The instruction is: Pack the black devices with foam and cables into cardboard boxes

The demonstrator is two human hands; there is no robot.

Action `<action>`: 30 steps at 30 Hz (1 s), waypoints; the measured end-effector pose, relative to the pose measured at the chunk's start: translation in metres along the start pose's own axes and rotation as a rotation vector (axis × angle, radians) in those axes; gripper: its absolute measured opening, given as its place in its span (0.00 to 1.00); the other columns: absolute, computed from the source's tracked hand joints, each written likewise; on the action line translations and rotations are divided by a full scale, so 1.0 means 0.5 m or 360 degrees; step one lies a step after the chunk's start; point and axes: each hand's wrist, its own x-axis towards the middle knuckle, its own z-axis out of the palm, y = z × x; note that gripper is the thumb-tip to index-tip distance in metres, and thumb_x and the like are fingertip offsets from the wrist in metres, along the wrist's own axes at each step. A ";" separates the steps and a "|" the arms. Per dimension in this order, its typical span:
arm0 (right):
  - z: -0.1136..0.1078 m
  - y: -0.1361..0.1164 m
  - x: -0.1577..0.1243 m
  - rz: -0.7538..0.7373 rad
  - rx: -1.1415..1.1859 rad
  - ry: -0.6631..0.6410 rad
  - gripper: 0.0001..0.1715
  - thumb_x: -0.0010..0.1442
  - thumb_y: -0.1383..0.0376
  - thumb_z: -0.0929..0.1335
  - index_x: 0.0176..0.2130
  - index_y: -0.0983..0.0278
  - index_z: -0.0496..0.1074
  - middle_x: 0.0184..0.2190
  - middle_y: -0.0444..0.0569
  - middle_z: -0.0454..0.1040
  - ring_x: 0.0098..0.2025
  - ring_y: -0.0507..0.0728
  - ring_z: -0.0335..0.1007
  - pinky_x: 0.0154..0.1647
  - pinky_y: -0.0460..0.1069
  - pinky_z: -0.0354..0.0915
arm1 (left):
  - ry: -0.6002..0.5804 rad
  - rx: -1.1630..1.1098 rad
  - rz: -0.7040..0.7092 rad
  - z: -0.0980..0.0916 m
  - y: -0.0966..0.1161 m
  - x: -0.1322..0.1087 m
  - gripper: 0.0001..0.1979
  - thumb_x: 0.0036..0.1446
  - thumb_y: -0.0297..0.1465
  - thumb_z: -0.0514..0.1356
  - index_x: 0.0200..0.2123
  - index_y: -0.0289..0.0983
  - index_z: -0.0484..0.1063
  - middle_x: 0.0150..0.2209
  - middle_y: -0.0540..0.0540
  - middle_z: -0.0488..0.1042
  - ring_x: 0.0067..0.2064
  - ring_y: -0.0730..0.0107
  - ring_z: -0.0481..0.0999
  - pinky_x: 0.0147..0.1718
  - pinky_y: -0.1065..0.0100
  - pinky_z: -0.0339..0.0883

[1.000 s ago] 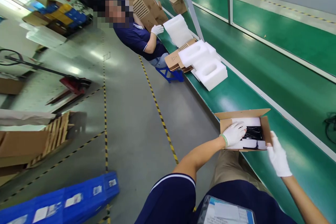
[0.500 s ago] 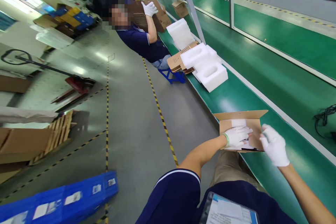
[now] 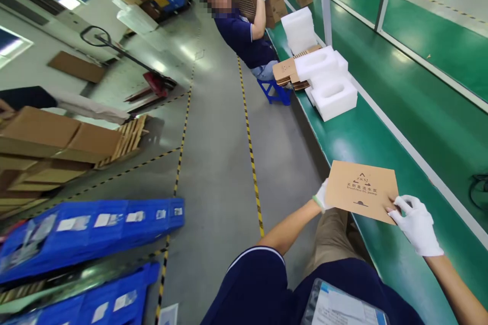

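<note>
A brown cardboard box [image 3: 361, 186] with its lid down is in front of me at the edge of the green bench. Printed on the lid are a logo and the words "Brushless DC pump". My left hand [image 3: 322, 197], in a white glove, grips the box's left side, with its fingers mostly hidden by the box. At the lower right corner, my gloved right hand [image 3: 416, 223] has thumb and fingers bent onto the edge of the box. What lies inside the box is hidden.
Farther up the green bench [image 3: 385, 167] are white foam inserts [image 3: 337, 96] and a stack of flat cardboard [image 3: 285, 72]. A co-worker [image 3: 244, 35] in white gloves sits beyond, handling cardboard. Blue bins [image 3: 114, 223], a pallet jack [image 3: 152, 84] and stacked cartons [image 3: 49, 134] stand on the left.
The box's lid has swung down from open to shut, covering the inside. My left hand has moved from inside the box to its left side. My view has turned somewhat left.
</note>
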 end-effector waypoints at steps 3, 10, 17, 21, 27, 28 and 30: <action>0.034 0.027 -0.014 0.0003 -0.0123 -0.0109 0.30 0.58 0.44 0.62 0.51 0.59 0.69 0.49 0.55 0.69 0.44 0.62 0.68 0.37 0.55 0.66 | 0.0363 -0.0180 -0.0226 -0.006 -0.045 -0.067 0.21 0.67 0.35 0.46 0.48 0.27 0.72 0.41 0.40 0.77 0.39 0.73 0.77 0.50 0.64 0.70; 0.034 0.046 -0.006 -0.0250 0.0237 -0.0366 0.33 0.54 0.43 0.65 0.50 0.61 0.62 0.44 0.53 0.69 0.43 0.61 0.68 0.41 0.54 0.66 | 0.0068 -0.0919 0.0035 -0.001 -0.068 -0.090 0.39 0.51 0.34 0.66 0.64 0.35 0.54 0.59 0.38 0.66 0.56 0.60 0.69 0.58 0.58 0.62; 0.056 0.062 0.005 -0.0400 -0.0034 -0.0052 0.24 0.60 0.48 0.62 0.48 0.61 0.66 0.37 0.51 0.71 0.36 0.59 0.68 0.32 0.50 0.62 | 0.0168 0.0124 0.0352 -0.011 -0.081 -0.070 0.27 0.60 0.41 0.58 0.56 0.29 0.65 0.44 0.38 0.72 0.47 0.61 0.70 0.48 0.59 0.65; 0.075 0.089 0.007 -0.0578 -0.0330 0.0096 0.21 0.62 0.53 0.61 0.47 0.63 0.69 0.34 0.50 0.72 0.32 0.58 0.66 0.27 0.50 0.57 | 0.0146 0.0509 0.0342 0.021 -0.088 -0.067 0.23 0.65 0.42 0.51 0.54 0.32 0.66 0.42 0.40 0.73 0.45 0.60 0.70 0.45 0.59 0.63; 0.077 0.129 0.018 -0.0752 -0.0695 0.0143 0.23 0.61 0.50 0.63 0.45 0.62 0.74 0.41 0.55 0.72 0.39 0.62 0.67 0.36 0.53 0.62 | 0.0112 0.0637 0.0240 0.077 -0.092 -0.075 0.23 0.66 0.43 0.46 0.52 0.34 0.68 0.41 0.42 0.74 0.43 0.61 0.70 0.42 0.60 0.61; 0.076 0.133 0.022 -0.0793 -0.0695 0.0174 0.24 0.60 0.49 0.64 0.44 0.63 0.75 0.47 0.58 0.70 0.45 0.64 0.67 0.41 0.55 0.64 | 0.0127 0.0644 0.0228 0.084 -0.093 -0.077 0.23 0.66 0.44 0.45 0.52 0.34 0.68 0.41 0.42 0.74 0.43 0.61 0.70 0.42 0.60 0.61; 0.074 0.137 0.030 -0.0904 -0.0671 0.0189 0.24 0.61 0.51 0.64 0.48 0.64 0.74 0.58 0.61 0.63 0.57 0.69 0.60 0.48 0.59 0.64 | 0.0168 0.0664 0.0208 0.095 -0.096 -0.083 0.25 0.67 0.45 0.44 0.55 0.36 0.67 0.41 0.43 0.74 0.43 0.61 0.70 0.41 0.60 0.61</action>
